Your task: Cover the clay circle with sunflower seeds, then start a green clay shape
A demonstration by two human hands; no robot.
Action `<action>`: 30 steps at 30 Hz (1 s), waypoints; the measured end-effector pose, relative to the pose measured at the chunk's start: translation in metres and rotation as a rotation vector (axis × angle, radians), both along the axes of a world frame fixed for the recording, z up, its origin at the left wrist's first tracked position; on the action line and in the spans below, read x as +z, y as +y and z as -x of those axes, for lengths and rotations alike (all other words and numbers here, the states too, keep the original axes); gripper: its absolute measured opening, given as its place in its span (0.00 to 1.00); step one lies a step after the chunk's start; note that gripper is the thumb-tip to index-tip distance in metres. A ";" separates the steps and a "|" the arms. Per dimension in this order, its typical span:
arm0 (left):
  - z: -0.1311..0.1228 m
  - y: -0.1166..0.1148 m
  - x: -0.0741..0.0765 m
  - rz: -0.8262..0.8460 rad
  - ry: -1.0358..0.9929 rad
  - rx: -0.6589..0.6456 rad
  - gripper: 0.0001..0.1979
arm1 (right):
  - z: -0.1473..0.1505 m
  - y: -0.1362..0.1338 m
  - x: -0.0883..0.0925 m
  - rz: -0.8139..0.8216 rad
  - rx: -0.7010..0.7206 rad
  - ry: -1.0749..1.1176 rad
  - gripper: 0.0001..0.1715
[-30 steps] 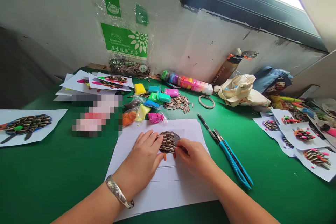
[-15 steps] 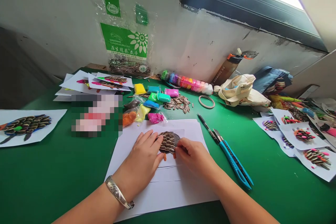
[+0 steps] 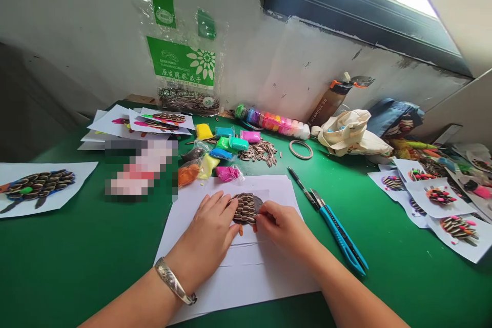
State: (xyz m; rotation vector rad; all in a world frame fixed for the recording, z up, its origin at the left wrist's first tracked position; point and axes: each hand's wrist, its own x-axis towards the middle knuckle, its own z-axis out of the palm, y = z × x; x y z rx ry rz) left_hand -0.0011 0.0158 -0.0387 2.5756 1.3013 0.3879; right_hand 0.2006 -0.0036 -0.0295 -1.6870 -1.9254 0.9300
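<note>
A picture of overlapping striped sunflower seeds [image 3: 244, 208] on dark grey clay [image 3: 260, 202], with two small orange clay feet [image 3: 241, 229] below, lies on white paper [image 3: 246, 287]. My left hand [image 3: 215, 223] rests flat on the paper, fingers stretched out, their tips at the seeds' left edge. At the right edge of the clay, my right hand [image 3: 282, 228] is closed in a pinch, its fingertips touching the bare grey part. Whatever those fingers hold, if anything, is hidden.
Clay packets [image 3: 221, 154] and loose sunflower seeds [image 3: 258, 152] lie behind the paper. A pen [image 3: 302, 184] and a blue utility knife [image 3: 340, 233] are to the right. Finished seed pictures [image 3: 38, 187] flank both sides. A seed bag [image 3: 184, 61] leans against the wall.
The camera view has shifted slightly. Both hands stay in nearly the same place at the seed picture.
</note>
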 end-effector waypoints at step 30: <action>0.001 0.000 -0.002 -0.001 -0.005 -0.002 0.21 | -0.027 0.087 0.004 -0.311 -0.212 -0.309 0.17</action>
